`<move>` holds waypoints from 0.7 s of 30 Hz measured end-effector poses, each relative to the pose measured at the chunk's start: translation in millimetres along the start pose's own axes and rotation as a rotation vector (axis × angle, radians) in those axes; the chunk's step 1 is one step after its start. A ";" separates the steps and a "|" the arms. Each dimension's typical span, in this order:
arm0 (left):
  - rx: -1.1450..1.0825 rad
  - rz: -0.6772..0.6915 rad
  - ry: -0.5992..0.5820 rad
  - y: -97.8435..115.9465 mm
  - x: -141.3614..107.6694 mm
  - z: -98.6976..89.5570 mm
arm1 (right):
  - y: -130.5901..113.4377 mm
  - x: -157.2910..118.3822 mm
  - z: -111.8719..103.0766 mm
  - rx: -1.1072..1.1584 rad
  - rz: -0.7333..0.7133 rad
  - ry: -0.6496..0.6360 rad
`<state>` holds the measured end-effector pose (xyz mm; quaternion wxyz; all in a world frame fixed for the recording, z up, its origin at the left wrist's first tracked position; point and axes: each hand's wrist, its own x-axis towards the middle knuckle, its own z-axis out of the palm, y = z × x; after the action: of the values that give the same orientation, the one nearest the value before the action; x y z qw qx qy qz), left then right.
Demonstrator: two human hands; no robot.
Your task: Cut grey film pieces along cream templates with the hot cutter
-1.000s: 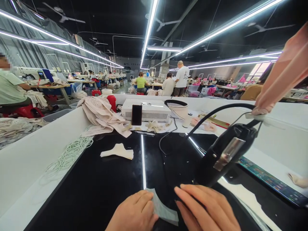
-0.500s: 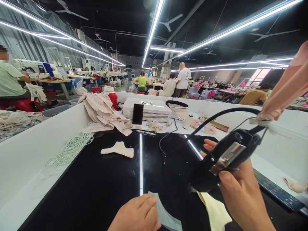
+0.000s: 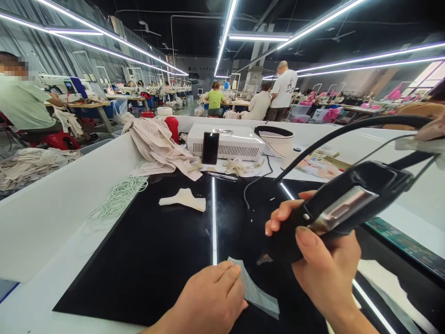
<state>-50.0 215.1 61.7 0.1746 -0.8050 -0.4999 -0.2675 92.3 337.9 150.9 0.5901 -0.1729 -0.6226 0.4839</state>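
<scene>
My left hand (image 3: 213, 297), low in the middle, has its fingers pinched on one end of a thin, pale translucent piece (image 3: 259, 293) over the black board (image 3: 146, 260). On the right my right hand (image 3: 323, 264) is wrapped round a black handheld tool (image 3: 347, 199) with a metal plate on its side. The tool tilts, its narrow tip pointing down and left, apart from the translucent piece. A thick black cable runs from the tool's upper end. A cream fabric piece (image 3: 183, 199) lies farther back on the board. Pale pieces (image 3: 389, 283) lie right of my right wrist.
Green cord (image 3: 121, 197) lies coiled at the left. Behind the board are draped beige fabric (image 3: 156, 141), a phone (image 3: 210, 147) leaning on a white vented box (image 3: 239, 139), and a round container (image 3: 276, 139). Low white walls surround the bench. Several people sit or stand beyond.
The view has shifted, tilting down a little. My right hand has brought the tool nearer the translucent piece, its tip now showing. My left hand keeps its pinch on the piece.
</scene>
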 end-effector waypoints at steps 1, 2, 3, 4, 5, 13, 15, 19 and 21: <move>0.001 -0.008 0.007 0.4 0.1 -0.5 | 2.0 -2.1 4.8 0.040 0.000 -0.017; 0.003 -0.012 0.014 0.7 0.2 -1.1 | 3.9 -4.1 9.0 0.074 -0.001 -0.030; 0.005 -0.013 0.021 0.9 0.4 -1.7 | 5.6 -5.8 12.7 0.100 -0.005 -0.040; 0.008 -0.014 0.025 1.0 0.6 -2.2 | 7.2 -7.2 15.8 0.119 -0.007 -0.045; 0.011 -0.011 0.031 0.9 0.7 -2.5 | 8.7 -8.3 18.3 0.135 -0.012 -0.047; 0.084 -0.008 0.049 0.6 -2.1 -0.1 | 18.1 -9.4 23.5 0.176 -0.023 -0.032; 0.087 -0.016 0.059 1.0 -2.4 0.4 | 19.5 -9.1 23.5 0.180 -0.029 -0.036; 0.091 -0.021 0.068 1.5 -2.2 0.7 | 20.2 -8.3 24.1 0.180 -0.037 -0.026; 0.087 -0.029 0.071 1.5 -1.8 0.4 | 19.7 -8.0 24.6 0.178 -0.032 -0.021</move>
<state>-49.2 213.4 60.3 0.2231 -0.7795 -0.5160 -0.2764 65.1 331.1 134.5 0.6042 -0.1046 -0.5860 0.5297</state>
